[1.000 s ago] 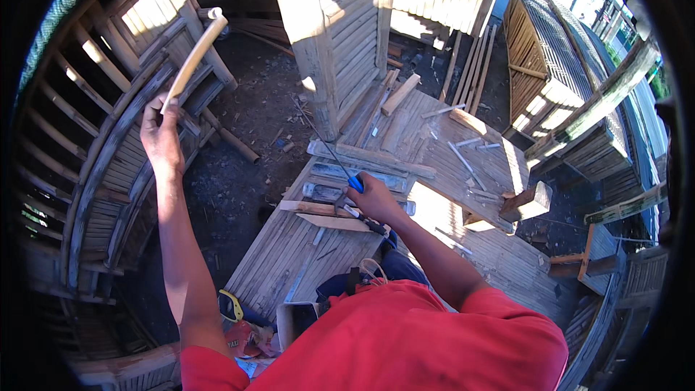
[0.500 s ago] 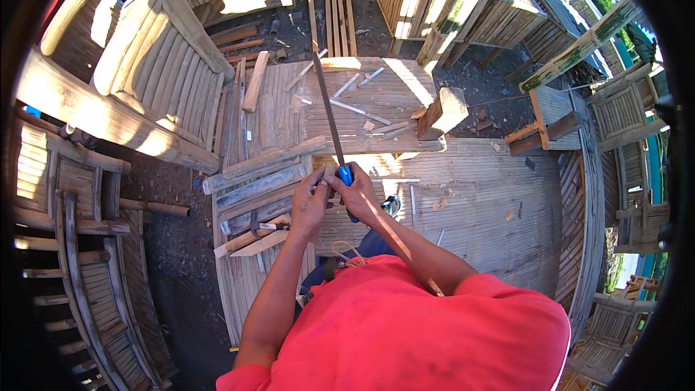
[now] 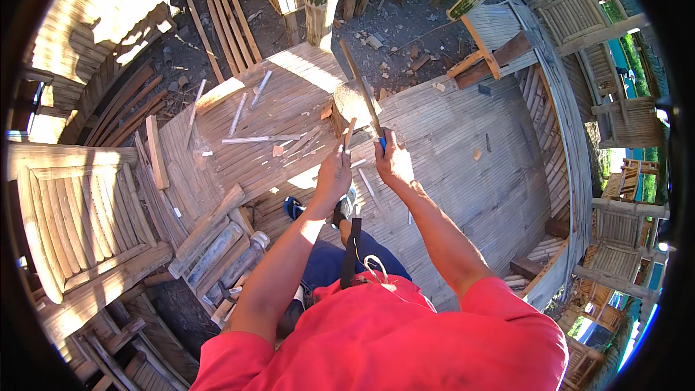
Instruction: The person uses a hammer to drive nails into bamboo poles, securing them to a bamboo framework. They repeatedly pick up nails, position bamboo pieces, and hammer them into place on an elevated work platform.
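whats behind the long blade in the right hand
Dark ground and part of a wooden block show past the blade; whatever it directly covers cannot be seen.

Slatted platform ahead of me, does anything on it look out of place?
Yes, the platform looks littered: loose sticks lie at odd angles, and small chips are scattered among them, rather than gathered in a pile.
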The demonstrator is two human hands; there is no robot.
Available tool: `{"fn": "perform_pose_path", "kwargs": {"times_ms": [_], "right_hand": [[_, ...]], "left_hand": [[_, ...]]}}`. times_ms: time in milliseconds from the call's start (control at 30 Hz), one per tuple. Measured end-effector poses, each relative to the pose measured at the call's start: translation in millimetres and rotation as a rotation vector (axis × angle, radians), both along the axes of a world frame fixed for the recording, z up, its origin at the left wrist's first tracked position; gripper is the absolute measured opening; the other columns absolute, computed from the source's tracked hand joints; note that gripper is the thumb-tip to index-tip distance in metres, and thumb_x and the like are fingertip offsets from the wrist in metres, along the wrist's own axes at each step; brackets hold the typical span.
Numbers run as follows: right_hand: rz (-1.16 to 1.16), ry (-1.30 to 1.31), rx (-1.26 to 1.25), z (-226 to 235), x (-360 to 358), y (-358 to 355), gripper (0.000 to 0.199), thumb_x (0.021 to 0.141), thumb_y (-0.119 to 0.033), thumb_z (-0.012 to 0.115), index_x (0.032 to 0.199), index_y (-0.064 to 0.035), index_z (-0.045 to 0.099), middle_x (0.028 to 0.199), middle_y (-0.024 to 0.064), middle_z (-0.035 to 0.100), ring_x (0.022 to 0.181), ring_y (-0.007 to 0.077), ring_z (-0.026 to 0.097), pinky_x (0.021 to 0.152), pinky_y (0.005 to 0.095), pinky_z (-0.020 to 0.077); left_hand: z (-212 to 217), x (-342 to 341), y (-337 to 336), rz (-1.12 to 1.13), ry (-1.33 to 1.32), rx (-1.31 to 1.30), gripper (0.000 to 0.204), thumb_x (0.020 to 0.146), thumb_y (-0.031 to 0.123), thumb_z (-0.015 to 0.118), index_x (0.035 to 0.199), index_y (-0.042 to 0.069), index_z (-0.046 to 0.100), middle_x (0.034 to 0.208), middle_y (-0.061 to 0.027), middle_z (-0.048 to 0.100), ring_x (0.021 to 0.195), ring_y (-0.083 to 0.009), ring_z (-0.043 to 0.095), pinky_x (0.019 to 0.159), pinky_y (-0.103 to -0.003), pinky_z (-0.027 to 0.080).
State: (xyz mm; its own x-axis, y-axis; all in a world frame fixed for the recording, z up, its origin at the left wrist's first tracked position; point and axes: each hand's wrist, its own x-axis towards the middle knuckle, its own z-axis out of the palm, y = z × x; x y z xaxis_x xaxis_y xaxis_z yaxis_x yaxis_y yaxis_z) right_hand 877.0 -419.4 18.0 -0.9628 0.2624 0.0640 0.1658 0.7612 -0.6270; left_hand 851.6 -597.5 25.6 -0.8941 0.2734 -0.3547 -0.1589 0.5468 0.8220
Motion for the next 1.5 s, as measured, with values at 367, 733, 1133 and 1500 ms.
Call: {"fn": "perform_pose_path", "kwargs": {"times_ms": [367,733,1133,1500], "right_hand": [[-0.022,0.028,-0.085,-18.4,-39.7,-19.5,0.040,0.092,-0.012,0.059,0.131,-0.0067,0.051,0.094,0.0246,0.067,0.080,0.0449,0.067,0.069,0.0514,0.0543],[0.027,0.072,-0.025,-16.2,-45.4,-21.9,0.028,0.095,-0.015,0.060,0.118,-0.0031,0.051,0.088,0.0246,0.067,0.077,0.0441,0.068,0.066,0.0516,0.0539],[0.068,-0.255,0.006,4.7,-50.6,-8.2,0.022,0.097,-0.019,0.058,0.108,-0.0050,0.046,0.085,0.0229,0.068,0.074,0.0453,0.068,0.065,0.0524,0.0560],[0.134,-0.303,-0.007,3.9,-61.5,8.5,0.024,0.097,-0.019,0.058,0.109,-0.0055,0.043,0.077,0.0271,0.066,0.073,0.0481,0.067,0.063,0.0558,0.0526]], "left_hand": [[-36.0,-21.8,21.8,0.088,0.082,0.170,0.036,0.102,0.015,0.052,0.136,0.002,0.055,0.102,-0.0305,0.068,0.098,-0.0469,0.067,0.082,-0.048,0.052],[-14.0,-16.8,24.7,0.073,0.162,0.093,0.037,0.100,0.012,0.051,0.135,0.001,0.055,0.103,-0.0300,0.067,0.095,-0.0477,0.065,0.080,-0.052,0.051],[1.5,-17.1,34.4,0.060,0.086,0.127,0.038,0.104,0.011,0.048,0.140,0.000,0.050,0.095,-0.0317,0.068,0.088,-0.0495,0.067,0.075,-0.049,0.052],[-17.0,-19.6,21.9,0.058,0.085,0.180,0.040,0.104,0.011,0.046,0.142,0.003,0.050,0.092,-0.0316,0.065,0.084,-0.0470,0.066,0.072,-0.050,0.050]]}}
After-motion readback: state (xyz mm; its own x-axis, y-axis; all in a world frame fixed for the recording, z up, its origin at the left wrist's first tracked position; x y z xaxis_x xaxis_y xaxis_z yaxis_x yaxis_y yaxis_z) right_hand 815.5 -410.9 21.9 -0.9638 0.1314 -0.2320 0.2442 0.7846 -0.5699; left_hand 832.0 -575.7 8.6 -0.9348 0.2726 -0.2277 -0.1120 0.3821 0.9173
